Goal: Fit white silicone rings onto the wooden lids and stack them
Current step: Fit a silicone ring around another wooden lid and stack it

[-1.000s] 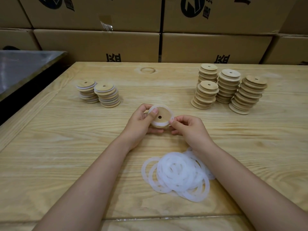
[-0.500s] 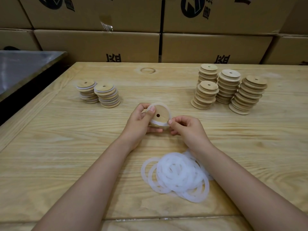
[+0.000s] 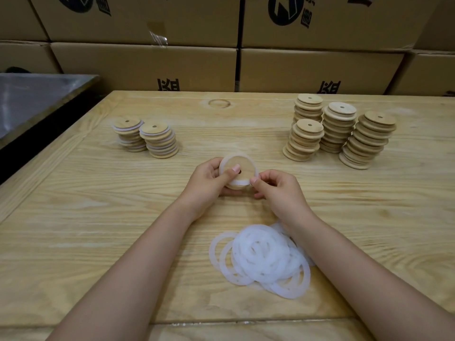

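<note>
1. Beyond both hands, cardboard boxes (image 3: 147,67) back the wooden table (image 3: 73,217).
2. The left hand (image 3: 209,185) grips a wooden lid (image 3: 242,166), thumb on its face.
3. The right hand (image 3: 278,190) pinches the white ring (image 3: 240,182) at the lid's right edge.
4. Loose rings (image 3: 261,257) lie by the right wrist; 2 ringed stacks (image 3: 147,136) sit off to the left.

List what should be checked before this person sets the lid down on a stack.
1. Grip on the wooden lid: the left hand grips it, ok.
2. Seating of the white ring all round: the right hand pinches it at the lid's near edge, and part is hidden behind both hands, cannot tell.
3. Steadiness of the ringed stacks: two short stacks on the left, ok.
4. Supply of loose rings: a pile by the right forearm, ok.
5. Supply of bare lids: four stacks on the right, ok.
</note>
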